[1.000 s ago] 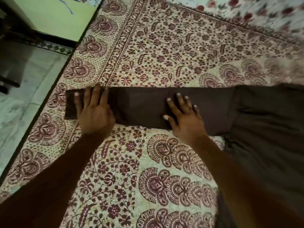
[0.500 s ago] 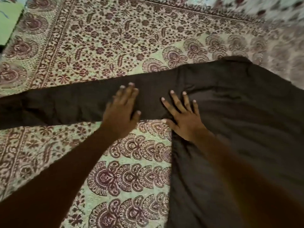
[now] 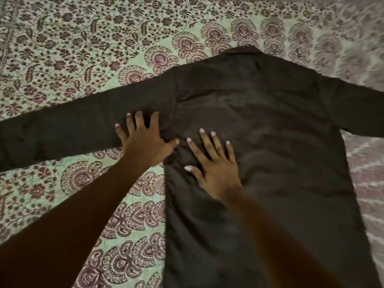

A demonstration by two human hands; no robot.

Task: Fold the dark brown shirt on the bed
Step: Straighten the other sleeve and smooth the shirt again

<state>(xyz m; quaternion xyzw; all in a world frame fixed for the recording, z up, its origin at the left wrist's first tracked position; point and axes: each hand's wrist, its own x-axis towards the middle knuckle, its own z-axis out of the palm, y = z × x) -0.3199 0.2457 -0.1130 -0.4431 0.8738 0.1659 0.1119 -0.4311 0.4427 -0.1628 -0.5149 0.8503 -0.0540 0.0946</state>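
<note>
The dark brown shirt (image 3: 270,125) lies flat and spread on the bed (image 3: 83,48), collar toward its far edge. The left hand (image 3: 145,142) presses the sleeve at the armpit; the right hand (image 3: 214,169) rests flat just beside it, fingers splayed.

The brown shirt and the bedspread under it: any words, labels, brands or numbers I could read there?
No readable text anywhere.
The dark brown shirt shows plain cloth, with no tag or logo in view.
The bedspread bears only a floral print, no letters.
The left hand and right hand, flat on the shirt, carry no writing.
</note>
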